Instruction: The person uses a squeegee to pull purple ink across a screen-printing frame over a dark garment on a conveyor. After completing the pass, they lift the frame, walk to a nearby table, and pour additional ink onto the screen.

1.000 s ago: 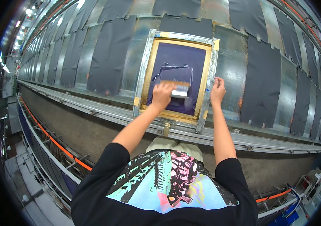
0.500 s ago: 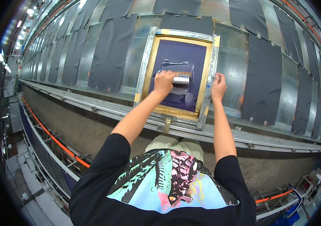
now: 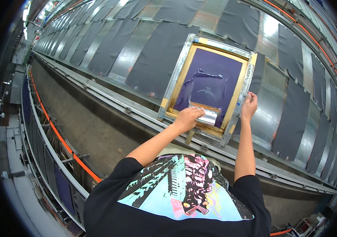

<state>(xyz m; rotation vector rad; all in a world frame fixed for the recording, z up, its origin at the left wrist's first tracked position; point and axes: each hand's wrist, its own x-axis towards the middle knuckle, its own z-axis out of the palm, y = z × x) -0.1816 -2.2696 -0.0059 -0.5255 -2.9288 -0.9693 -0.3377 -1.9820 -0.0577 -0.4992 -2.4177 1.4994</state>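
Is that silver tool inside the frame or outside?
Inside: the frame surrounds the silver tool, held by the left hand near the frame's lower edge.

1. Scraper [image 3: 212, 117]: smooth, shiny metal, with a brown strip that looks like wood.
2. Ink [image 3: 208, 74]: wet-looking and glossy.
3. Screen [image 3: 219, 62]: smooth, mostly matt.
4. Frame [image 3: 227, 47]: dull metal, a bit marked.
5. Table [image 3: 270, 99]: smooth, shiny metal.
6. Sheets [image 3: 295, 118]: matt, a little wrinkly.
7. Shirt [image 3: 109, 197]: matt cloth.

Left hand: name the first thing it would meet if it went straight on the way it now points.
Probably the yellow inner border on the right side of the frame: the left hand, holding the squeegee, points rightward across the dark purple screen toward it. Its height over the screen is unclear.
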